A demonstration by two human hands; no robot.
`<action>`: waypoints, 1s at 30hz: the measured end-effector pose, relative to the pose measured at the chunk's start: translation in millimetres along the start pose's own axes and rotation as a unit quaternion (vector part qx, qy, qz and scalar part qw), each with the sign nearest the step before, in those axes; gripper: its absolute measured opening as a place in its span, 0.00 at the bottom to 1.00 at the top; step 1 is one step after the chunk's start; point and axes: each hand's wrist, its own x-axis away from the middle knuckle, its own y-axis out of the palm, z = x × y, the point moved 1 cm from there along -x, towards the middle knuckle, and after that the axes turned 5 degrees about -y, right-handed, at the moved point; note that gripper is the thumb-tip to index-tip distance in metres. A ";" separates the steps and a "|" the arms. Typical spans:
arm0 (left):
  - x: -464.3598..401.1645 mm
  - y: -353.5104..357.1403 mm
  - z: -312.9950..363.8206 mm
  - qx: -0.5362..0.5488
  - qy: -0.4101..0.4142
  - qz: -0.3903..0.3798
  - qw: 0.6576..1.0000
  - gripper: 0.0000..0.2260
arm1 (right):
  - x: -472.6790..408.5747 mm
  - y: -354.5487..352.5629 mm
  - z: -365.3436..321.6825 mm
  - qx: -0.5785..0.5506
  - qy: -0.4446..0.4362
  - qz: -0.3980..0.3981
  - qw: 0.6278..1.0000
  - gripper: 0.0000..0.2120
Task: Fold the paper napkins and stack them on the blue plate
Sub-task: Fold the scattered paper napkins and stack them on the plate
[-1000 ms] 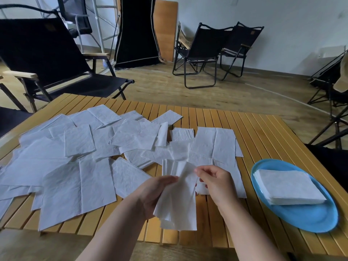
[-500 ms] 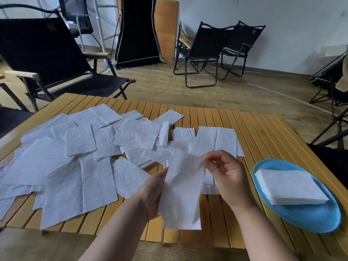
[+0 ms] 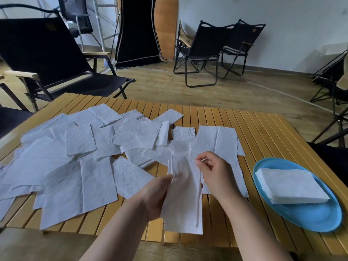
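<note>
napkin (image 3: 183, 196) pinched at top by left hand (image 3: 156, 196) and right hand (image 3: 212, 174), above table (image 3: 263, 132) near edge | plate (image 3: 301, 217) right edge | risk: thin sheet torn or creased crooked if pulled unevenly

We're in a plain indoor room set up with camping furniture, more a casual meeting or staging space than a home. A slatted honey-coloured wooden roll-top table (image 3: 254, 132) fills the foreground. Black fabric folding camp chairs (image 3: 203, 49) stand at 12 o'clock, another black folding chair with wooden armrests (image 3: 49, 59) at 10, over wood-plank flooring (image 3: 160, 81) and bare white walls (image 3: 282, 19).
</note>
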 end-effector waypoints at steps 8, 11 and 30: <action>1.9 -2.3 2.8 -0.028 0.027 0.036 0.999 0.17 | -0.5 -9.8 10.4 0.003 -0.007 -0.070 0.997 0.06; 1.0 -2.1 1.4 -0.022 0.028 0.042 0.999 0.22 | 1.2 -10.7 11.8 0.005 -0.005 -0.083 0.997 0.06; 11.1 12.8 -3.1 -0.074 -0.023 -0.130 0.989 0.22 | -0.2 -15.0 7.0 -0.119 0.100 -0.216 0.964 0.16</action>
